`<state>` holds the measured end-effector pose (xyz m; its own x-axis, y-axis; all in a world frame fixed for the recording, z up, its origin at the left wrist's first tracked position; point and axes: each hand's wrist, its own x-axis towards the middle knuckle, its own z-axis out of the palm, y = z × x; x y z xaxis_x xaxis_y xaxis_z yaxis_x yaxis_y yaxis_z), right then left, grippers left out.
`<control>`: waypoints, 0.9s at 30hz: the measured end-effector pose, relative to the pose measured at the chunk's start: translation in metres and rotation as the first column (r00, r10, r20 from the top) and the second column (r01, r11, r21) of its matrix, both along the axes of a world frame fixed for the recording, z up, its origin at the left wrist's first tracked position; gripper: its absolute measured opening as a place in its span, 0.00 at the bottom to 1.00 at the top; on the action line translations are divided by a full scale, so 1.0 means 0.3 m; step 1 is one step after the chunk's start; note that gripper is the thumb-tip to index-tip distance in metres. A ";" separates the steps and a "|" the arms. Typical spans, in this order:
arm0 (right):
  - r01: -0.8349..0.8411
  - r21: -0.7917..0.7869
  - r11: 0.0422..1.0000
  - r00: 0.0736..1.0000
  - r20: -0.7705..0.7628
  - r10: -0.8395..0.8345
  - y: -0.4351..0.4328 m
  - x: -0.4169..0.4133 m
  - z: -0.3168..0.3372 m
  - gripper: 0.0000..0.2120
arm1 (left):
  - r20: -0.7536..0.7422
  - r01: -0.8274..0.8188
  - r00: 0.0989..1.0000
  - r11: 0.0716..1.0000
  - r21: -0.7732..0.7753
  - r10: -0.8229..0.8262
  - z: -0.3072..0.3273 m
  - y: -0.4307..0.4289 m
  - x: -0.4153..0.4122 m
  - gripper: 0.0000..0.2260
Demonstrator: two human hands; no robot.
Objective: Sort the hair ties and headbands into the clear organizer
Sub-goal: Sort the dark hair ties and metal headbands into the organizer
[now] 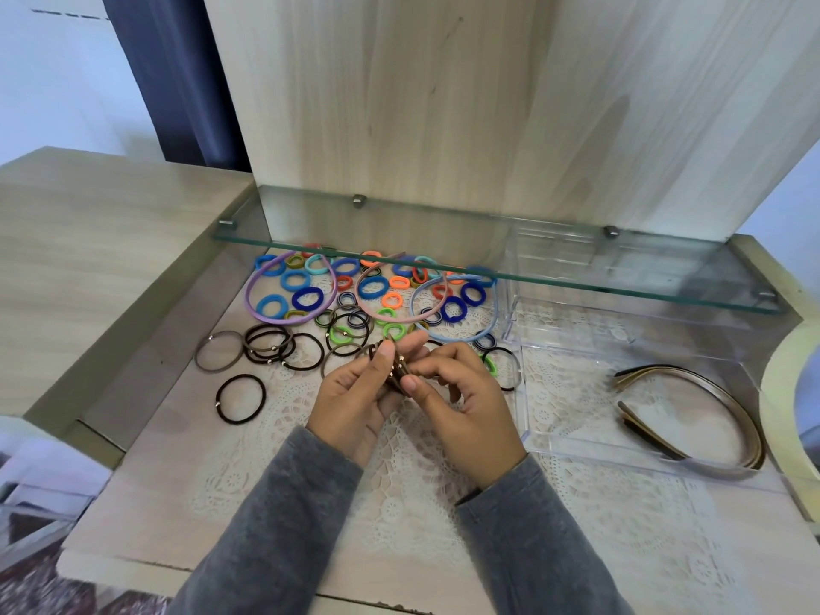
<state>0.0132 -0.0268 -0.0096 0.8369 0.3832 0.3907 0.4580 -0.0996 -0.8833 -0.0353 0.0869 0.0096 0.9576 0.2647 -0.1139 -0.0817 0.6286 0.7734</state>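
Several brown hair ties (pixel 394 369) are sitting bunched between your hands, your left hand (pixel 350 401) and right hand (pixel 470 410) both pinching them. The clear organizer (pixel 568 392) is lying just to the right, nearer your right hand.

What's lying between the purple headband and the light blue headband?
Head view: the pink headband and small coloured hair ties lie between the purple headband and the light blue headband.

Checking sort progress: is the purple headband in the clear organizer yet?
No, the purple headband lies outside the clear organizer, to its left, ringing several blue hair ties.
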 end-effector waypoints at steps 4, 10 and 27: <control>-0.010 -0.001 1.000 1.000 -0.007 0.010 -0.002 0.001 0.000 0.05 | 0.013 0.002 1.000 1.000 0.010 -0.002 -0.004 -0.001 0.000 0.16; -0.002 -0.010 1.000 0.999 -0.034 0.002 -0.001 -0.001 0.001 0.05 | 0.001 0.048 0.999 0.999 -0.022 -0.048 -0.001 0.011 0.005 0.23; 0.030 -0.074 0.997 0.998 0.060 -0.026 -0.004 -0.015 0.005 0.08 | 0.020 0.145 0.989 0.978 -0.149 -0.144 0.002 0.030 0.002 0.25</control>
<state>0.0086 -0.0279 -0.0080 0.8241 0.3899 0.4110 0.5053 -0.1777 -0.8445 -0.0348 0.0957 0.0104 0.9856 0.1044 -0.1327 0.0115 0.7426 0.6696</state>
